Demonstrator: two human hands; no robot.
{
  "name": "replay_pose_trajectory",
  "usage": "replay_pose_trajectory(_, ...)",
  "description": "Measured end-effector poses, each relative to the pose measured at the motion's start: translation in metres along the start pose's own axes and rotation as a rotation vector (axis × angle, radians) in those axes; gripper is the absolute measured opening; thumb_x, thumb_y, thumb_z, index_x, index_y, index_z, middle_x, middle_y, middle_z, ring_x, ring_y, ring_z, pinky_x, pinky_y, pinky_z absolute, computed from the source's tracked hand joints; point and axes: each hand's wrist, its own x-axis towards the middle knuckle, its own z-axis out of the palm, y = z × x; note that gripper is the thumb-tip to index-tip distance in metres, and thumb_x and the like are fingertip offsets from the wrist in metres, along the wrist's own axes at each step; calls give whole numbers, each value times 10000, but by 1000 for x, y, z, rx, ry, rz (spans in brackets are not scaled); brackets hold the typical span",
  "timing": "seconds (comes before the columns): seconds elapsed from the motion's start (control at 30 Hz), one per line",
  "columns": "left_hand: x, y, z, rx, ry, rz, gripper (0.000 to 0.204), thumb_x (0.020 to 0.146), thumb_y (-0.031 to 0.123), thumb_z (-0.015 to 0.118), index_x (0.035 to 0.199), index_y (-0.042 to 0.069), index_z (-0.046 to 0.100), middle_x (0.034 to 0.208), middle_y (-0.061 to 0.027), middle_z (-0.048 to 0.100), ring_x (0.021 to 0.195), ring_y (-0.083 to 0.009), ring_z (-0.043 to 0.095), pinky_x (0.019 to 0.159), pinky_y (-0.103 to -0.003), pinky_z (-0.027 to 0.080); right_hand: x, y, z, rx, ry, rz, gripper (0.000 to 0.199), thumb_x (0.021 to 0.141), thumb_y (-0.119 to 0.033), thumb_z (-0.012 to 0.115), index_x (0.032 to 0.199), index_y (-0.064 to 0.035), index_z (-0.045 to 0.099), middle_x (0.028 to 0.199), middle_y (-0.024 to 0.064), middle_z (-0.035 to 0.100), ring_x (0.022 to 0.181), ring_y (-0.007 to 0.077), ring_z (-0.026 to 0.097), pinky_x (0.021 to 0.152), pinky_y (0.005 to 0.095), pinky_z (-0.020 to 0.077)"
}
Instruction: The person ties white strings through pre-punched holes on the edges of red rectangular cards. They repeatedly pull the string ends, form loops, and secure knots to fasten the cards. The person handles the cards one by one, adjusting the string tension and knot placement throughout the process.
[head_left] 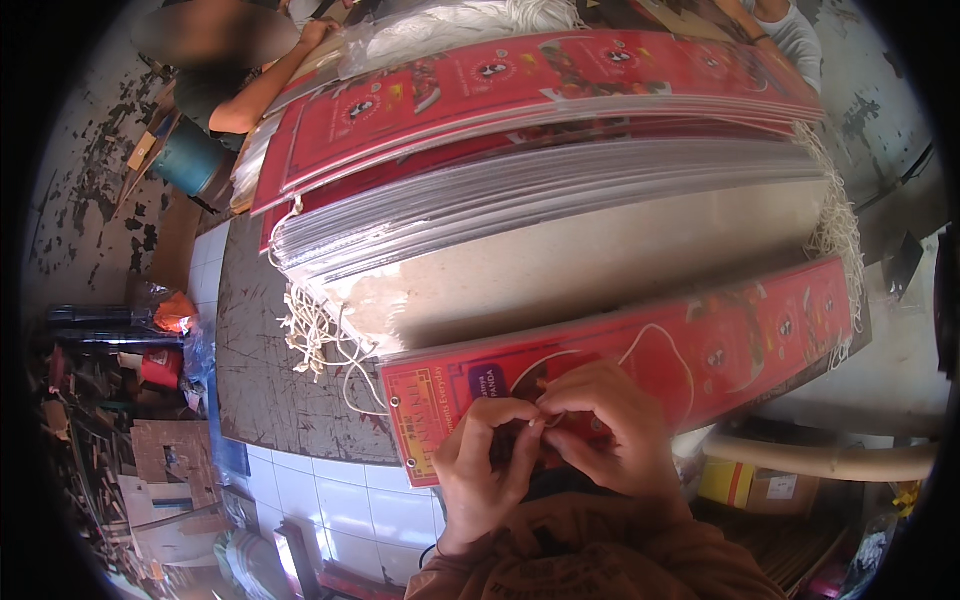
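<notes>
Your two hands meet over the near red banner [640, 365], which lies along the near edge of the table [300, 400]. Your left hand [485, 465] and right hand [610, 430] have fingertips pinched together on a thin white string [640, 335] that loops across the banner's face; you look to be mid-way through tying or threading it near the banner's left end. The knot itself is too small to make out. Next you'll likely need to draw the string snug without creasing the sheet.

Beyond the banner runs a bare strip of table, then a tall stack [560, 190] of like banners with strings [315, 335] hanging off its left corner. At the far edge another person's arm [265, 85] rests by the stack.
</notes>
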Motion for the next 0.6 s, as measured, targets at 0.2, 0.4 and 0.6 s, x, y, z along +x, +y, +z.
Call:
replay_pose_trajectory(0.2, 1, 4, -1, 8, -12, -27, 163, 796, -51, 661, 922, 13, 579, 775, -82, 610, 613, -125, 609, 528, -243, 462, 0, 0, 0, -7, 9, -7, 313, 702, 41, 702, 983, -32, 584, 922, 108, 601, 859, 267, 581, 717, 346, 479)
replay_pose_trajectory(0.4, 1, 3, 0, -7, -7, -7, 156, 802, -52, 656, 925, 9, 580, 772, -83, 609, 617, -116, 614, 527, -236, 466, -1, 1, 0, -1, -1, -3, 310, 705, 41, 702, 982, -32, 584, 928, 107, 600, 866, 266, 580, 716, 344, 480)
replay_pose_trajectory(0.6, 2, 5, 0, -3, -15, -12, 156, 803, -48, 658, 925, 10, 581, 779, -82, 609, 612, -112, 615, 520, -231, 464, -1, 1, -1, 5, 1, -3, 309, 705, 44, 701, 982, -27, 582, 935, 109, 600, 869, 266, 578, 717, 346, 479)
